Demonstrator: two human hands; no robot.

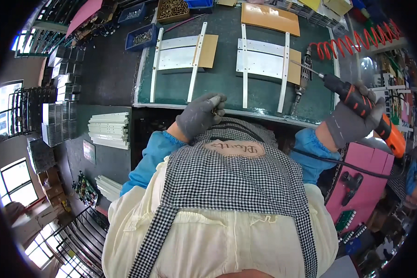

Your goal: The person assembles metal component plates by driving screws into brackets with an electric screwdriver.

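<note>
Right fingers (379, 107) around orange-black driver (356, 103); green worktop (223, 81) ahead, windows (16, 181) left.

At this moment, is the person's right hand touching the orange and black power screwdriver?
Touching. The head view shows the gloved right hand wrapped around the black body of the power screwdriver, whose orange end sticks out beyond the glove.

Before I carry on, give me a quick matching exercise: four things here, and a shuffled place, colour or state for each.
Things
1. Power driver
2. Coiled hose
3. Left hand
4. Pistol-shaped tool

Descriptions
A. Lying on the pink surface
B. Fingers curled, by the near edge of the green worktop
C. Held in the right hand
D. Bright red

Right pairs: 1-C, 2-D, 3-B, 4-A
</note>
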